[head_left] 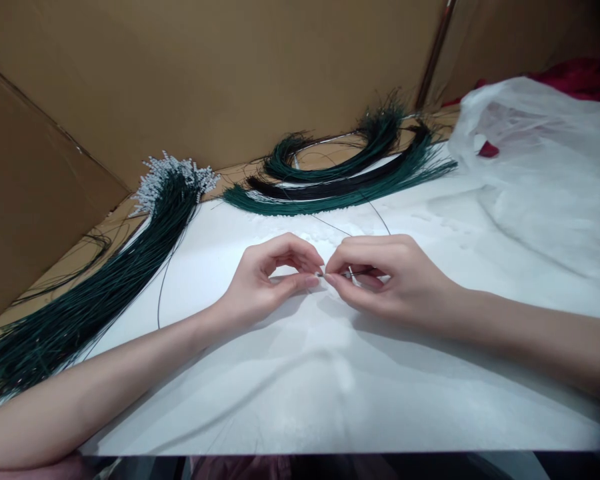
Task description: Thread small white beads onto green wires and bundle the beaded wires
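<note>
Cardboard walls (pixel 220 73) and red cloth (pixel 586 79)

Tiny pale-and-dark piece (pixel 321 274): lay mostly covered by the pinching fingertips of the left hand (pixel 257 283) and right hand (pixel 413 273); was too small to identify. Right hand: lower fingers were partly hidden behind its thumb. Bare forearms (pixel 130 373): were cut off by the side edges. Long dark-green wire bundle with white beaded tips (pixel 130 260): ran out at left. Translucent white plastic sheeting (pixel 545 167): was cropped at right, partly hiding crimson fabric (pixel 580 79). Pinkish fabric below the white desk (pixel 240 427): was blurred, cropped at bottom.
</note>
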`<state>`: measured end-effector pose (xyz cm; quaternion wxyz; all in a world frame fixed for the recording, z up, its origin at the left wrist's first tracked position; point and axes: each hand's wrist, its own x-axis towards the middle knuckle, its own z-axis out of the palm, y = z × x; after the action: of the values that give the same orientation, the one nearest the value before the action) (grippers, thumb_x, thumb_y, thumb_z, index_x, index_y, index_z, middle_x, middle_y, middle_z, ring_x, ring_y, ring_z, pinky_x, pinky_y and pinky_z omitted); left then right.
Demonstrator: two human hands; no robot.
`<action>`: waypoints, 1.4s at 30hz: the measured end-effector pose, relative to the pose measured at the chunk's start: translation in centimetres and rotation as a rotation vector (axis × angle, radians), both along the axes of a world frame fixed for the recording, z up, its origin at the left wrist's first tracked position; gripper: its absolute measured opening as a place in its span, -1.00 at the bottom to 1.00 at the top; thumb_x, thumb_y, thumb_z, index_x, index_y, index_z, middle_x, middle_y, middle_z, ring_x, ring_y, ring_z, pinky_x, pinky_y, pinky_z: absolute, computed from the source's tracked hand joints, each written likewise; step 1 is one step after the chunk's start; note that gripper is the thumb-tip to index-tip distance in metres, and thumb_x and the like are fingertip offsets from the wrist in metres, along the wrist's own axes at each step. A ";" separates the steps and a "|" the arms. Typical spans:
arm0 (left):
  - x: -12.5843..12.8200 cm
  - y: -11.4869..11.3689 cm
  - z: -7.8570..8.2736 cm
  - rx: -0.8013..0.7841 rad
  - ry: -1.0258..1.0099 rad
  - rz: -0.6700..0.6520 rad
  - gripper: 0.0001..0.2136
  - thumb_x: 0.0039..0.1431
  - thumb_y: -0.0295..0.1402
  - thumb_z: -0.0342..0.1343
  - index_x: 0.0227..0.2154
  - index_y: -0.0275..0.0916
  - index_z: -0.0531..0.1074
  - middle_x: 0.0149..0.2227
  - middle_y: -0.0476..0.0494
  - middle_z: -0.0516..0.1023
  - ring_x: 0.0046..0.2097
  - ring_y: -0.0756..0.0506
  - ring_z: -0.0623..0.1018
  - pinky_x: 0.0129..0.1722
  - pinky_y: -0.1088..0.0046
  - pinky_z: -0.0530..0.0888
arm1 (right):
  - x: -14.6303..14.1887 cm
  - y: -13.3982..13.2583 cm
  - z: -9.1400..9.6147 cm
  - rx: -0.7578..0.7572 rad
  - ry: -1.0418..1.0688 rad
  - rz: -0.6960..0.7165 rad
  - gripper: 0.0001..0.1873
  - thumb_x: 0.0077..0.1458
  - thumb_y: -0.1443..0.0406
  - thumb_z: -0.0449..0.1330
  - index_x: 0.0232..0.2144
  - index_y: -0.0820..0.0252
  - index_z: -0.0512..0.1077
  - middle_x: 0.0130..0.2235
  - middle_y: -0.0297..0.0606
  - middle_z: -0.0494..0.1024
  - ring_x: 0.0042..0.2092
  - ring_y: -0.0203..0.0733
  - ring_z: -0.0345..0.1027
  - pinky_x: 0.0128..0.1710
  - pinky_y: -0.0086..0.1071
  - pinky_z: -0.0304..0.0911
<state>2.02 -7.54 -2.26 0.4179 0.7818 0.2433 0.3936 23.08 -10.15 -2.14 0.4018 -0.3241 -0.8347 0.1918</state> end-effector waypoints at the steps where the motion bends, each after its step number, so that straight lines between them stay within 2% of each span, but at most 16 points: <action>1: 0.1 -0.1 0.0 0.016 0.010 0.009 -0.81 0.08 -0.58 0.29 -0.25 -0.24 0.51 -0.29 -0.04 0.56 -0.24 0.03 0.55 -0.18 0.55 0.51 | 0.0 0.0 0.0 -0.001 -0.001 -0.001 -0.82 0.00 0.58 0.18 -0.48 0.26 0.45 -0.52 -0.45 0.31 -0.52 -0.46 0.06 -0.51 -0.49 0.01; 8: 0.5 -0.3 -0.3 0.098 0.027 0.077 -0.80 0.13 -0.51 0.27 -0.18 -0.27 0.47 -0.25 -0.10 0.54 -0.23 -0.01 0.55 -0.18 0.48 0.53 | 0.0 0.0 0.0 -0.018 -0.017 -0.054 -0.83 0.03 0.56 0.18 -0.47 0.26 0.45 -0.51 -0.43 0.36 -0.51 -0.45 0.08 -0.51 -0.48 0.02; 13: 0.6 -0.3 -0.5 0.126 0.035 0.054 -0.77 0.15 -0.53 0.25 -0.13 -0.26 0.44 -0.24 -0.11 0.54 -0.21 -0.02 0.56 -0.17 0.46 0.53 | -0.1 0.0 0.0 -0.024 -0.014 -0.078 -0.84 0.05 0.54 0.17 -0.48 0.25 0.44 -0.52 -0.43 0.34 -0.51 -0.44 0.08 -0.51 -0.48 0.03; 22: 0.5 -0.1 -0.4 0.079 0.008 0.008 -0.77 0.17 -0.50 0.24 -0.12 -0.23 0.43 -0.22 -0.12 0.49 -0.20 -0.03 0.53 -0.15 0.42 0.53 | 0.1 0.0 0.3 -0.039 -0.025 -0.051 -0.81 0.00 0.56 0.15 -0.47 0.22 0.42 -0.52 -0.43 0.35 -0.51 -0.42 0.08 -0.50 -0.48 0.03; 29: 0.3 -0.1 -0.2 0.019 0.018 -0.019 -0.75 0.19 -0.45 0.22 -0.07 -0.22 0.41 -0.23 -0.12 0.50 -0.18 -0.05 0.53 -0.12 0.41 0.50 | 0.1 0.0 0.2 -0.054 -0.028 -0.057 -0.83 0.05 0.52 0.15 -0.47 0.21 0.42 -0.51 -0.41 0.36 -0.51 -0.40 0.09 -0.49 -0.46 0.03; 33: 0.1 0.0 0.0 0.002 0.009 0.007 -0.76 0.18 -0.43 0.24 -0.10 -0.22 0.41 -0.30 -0.08 0.48 -0.23 -0.03 0.51 -0.16 0.42 0.47 | 0.1 -0.1 0.3 -0.079 -0.017 -0.075 -0.84 0.07 0.50 0.16 -0.47 0.22 0.43 -0.52 -0.42 0.36 -0.51 -0.40 0.10 -0.51 -0.46 0.02; 42: 0.1 -0.1 -0.1 -0.010 -0.025 0.027 -0.75 0.14 -0.47 0.26 -0.12 -0.23 0.42 -0.26 -0.09 0.50 -0.24 -0.01 0.52 -0.16 0.45 0.48 | 0.0 0.0 0.4 -0.084 -0.025 -0.072 -0.84 0.07 0.51 0.15 -0.47 0.21 0.43 -0.52 -0.42 0.36 -0.52 -0.40 0.09 -0.51 -0.46 0.02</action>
<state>2.10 -7.62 -2.38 0.4194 0.7714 0.2508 0.4076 23.10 -10.14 -1.74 0.3838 -0.3729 -0.8187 0.2082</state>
